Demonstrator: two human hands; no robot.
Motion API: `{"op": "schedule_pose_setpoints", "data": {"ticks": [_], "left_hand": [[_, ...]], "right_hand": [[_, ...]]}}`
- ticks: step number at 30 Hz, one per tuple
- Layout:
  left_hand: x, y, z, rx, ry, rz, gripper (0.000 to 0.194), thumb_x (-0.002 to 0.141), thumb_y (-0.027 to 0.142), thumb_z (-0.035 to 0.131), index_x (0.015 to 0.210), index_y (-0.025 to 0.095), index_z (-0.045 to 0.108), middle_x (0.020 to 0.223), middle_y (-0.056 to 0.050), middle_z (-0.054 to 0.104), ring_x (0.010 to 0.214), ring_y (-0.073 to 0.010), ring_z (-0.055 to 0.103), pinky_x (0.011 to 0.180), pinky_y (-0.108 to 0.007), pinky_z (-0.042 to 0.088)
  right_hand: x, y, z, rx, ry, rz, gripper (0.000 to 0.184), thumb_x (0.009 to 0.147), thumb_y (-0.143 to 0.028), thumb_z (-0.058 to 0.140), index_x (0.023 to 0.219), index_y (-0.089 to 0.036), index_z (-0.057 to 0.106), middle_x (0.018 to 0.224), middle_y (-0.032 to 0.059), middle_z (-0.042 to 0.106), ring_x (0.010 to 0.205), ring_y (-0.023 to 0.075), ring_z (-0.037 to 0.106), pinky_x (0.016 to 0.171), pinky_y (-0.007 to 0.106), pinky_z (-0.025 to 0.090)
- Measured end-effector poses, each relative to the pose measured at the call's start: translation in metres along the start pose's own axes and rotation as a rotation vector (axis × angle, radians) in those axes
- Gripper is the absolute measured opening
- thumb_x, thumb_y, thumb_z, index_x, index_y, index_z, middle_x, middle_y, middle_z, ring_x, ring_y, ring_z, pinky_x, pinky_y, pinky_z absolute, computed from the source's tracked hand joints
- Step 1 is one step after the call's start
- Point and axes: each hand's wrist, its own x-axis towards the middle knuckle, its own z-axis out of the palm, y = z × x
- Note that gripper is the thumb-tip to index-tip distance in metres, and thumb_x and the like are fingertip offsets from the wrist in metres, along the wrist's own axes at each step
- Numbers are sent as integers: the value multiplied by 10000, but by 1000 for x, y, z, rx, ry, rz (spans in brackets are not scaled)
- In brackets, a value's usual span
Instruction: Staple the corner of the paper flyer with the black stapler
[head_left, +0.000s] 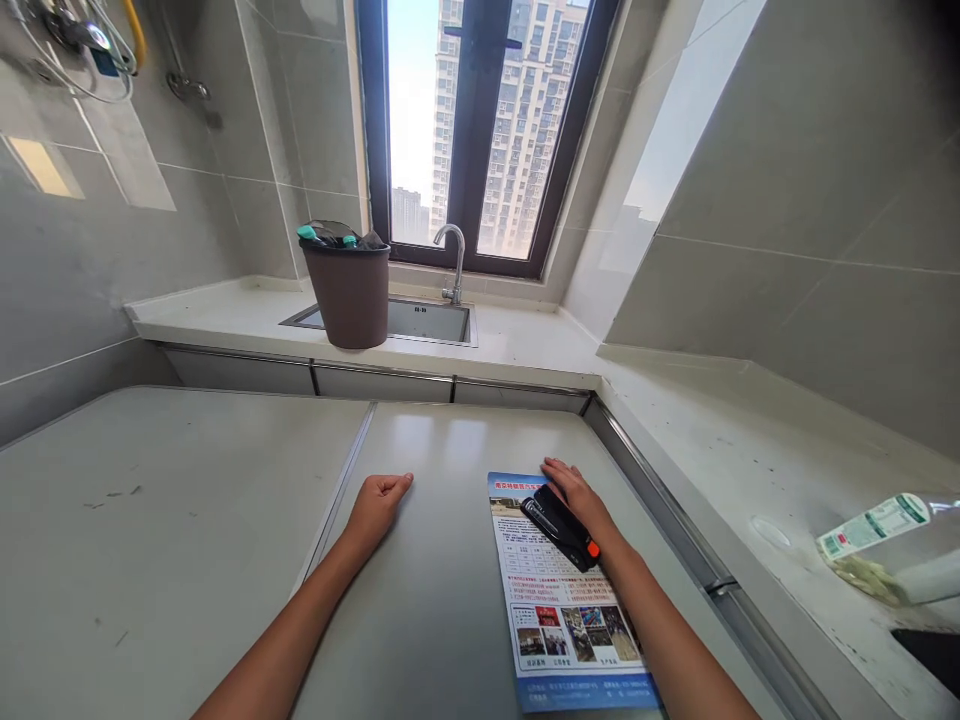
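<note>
a: where are the hands?
b: the left hand is curled into a loose fist on the pale, smooth-topped desk, pinching nothing that i can see. the right hand reaches over the top right of a blue-and-white printed paper leaflet, fingers nearly straight and close together.
a: and the black plastic stapler with an orange end?
b: slanted over the leaflet's upper half, right beside that hand, orange end toward the wrist. i cannot tell whether the thumb grips it.
a: how would you handle it well?
b: i'd hold it around the middle for balance, and use the free left hand to keep the glossy-looking sheet from sliding.
a: anything readable?
b: the leaflet's red chinese heading seems to start with "南京"; the stapler and hand hide some of the print, and the small lines are too fine. on the clear bottle at far right, the green-and-white label is illegible. no brand shows on the stapler.
</note>
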Motion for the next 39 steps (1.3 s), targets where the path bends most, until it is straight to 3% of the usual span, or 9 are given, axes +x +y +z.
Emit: {"op": "schedule_pose_setpoints", "data": {"ticks": [2, 5, 11, 14, 17, 21, 26, 34, 39], "left_hand": [[0, 2, -3, -117, 71, -39, 542, 834, 512, 636, 535, 230, 281, 522, 69, 209, 505, -88, 168, 485, -263, 138], [0, 9, -12, -404, 147, -69, 528, 843, 447, 667, 548, 230, 288, 529, 77, 225, 475, -83, 167, 424, -252, 125], [-4, 22, -40, -1117, 173, 32, 498, 886, 239, 658, 586, 213, 260, 545, 80, 206, 449, -84, 213, 369, -247, 145], [-5, 23, -48, -1272, 203, 25, 517, 890, 217, 645, 589, 205, 225, 525, 73, 217, 442, -83, 241, 378, -265, 157], [-5, 24, -50, -1311, 225, 26, 530, 886, 211, 639, 590, 204, 199, 508, 71, 223, 438, -82, 254, 393, -276, 176], [-4, 23, -51, -1331, 223, 41, 525, 878, 205, 640, 594, 206, 199, 507, 67, 239, 438, -82, 261, 390, -281, 168], [-4, 20, -51, -1325, 202, 17, 530, 875, 202, 654, 599, 207, 201, 513, 67, 239, 441, -85, 271, 388, -282, 175], [-4, 21, -47, -1302, 186, 24, 503, 885, 202, 646, 601, 211, 231, 518, 68, 244, 438, -88, 275, 384, -283, 187], [-2, 19, -48, -1316, 188, 24, 512, 887, 196, 642, 594, 207, 222, 518, 65, 238, 444, -88, 276, 388, -288, 171]], "right_hand": [[6, -15, 4, 33, -51, -2, 408, 962, -244, 434, 1296, -211, 666, 1460, 154, 576, 1405, 285, 502, 1189, 631, 324], [18, -51, 20, 65, -100, -37, 449, 949, -158, 427, 1335, -234, 645, 1484, 120, 560, 1438, 246, 462, 1206, 559, 344], [47, -156, 79, 153, -192, -118, 506, 974, -123, 417, 1437, -265, 562, 1547, 64, 498, 1470, 201, 414, 1213, 453, 371], [57, -201, 99, 207, -228, -174, 520, 980, -118, 425, 1473, -254, 520, 1581, 66, 451, 1485, 193, 387, 1232, 438, 335], [64, -228, 108, 228, -239, -189, 511, 976, -120, 459, 1470, -235, 519, 1589, 87, 434, 1495, 225, 369, 1241, 475, 300], [65, -240, 108, 227, -221, -184, 516, 972, -110, 466, 1465, -253, 516, 1590, 76, 435, 1489, 239, 377, 1240, 509, 284], [58, -240, 96, 343, -103, -175, 551, 937, -83, 458, 1468, -221, 510, 1516, 66, 534, 1455, 206, 427, 1225, 423, 343], [76, -253, 85, 313, -202, -200, 577, 885, -61, 463, 1442, -197, 524, 1451, 77, 595, 1335, 204, 560, 1131, 355, 443], [83, -259, 83, 242, -148, -178, 497, 901, -67, 483, 1359, -234, 580, 1380, 34, 645, 1288, 162, 575, 1080, 283, 442]]}}
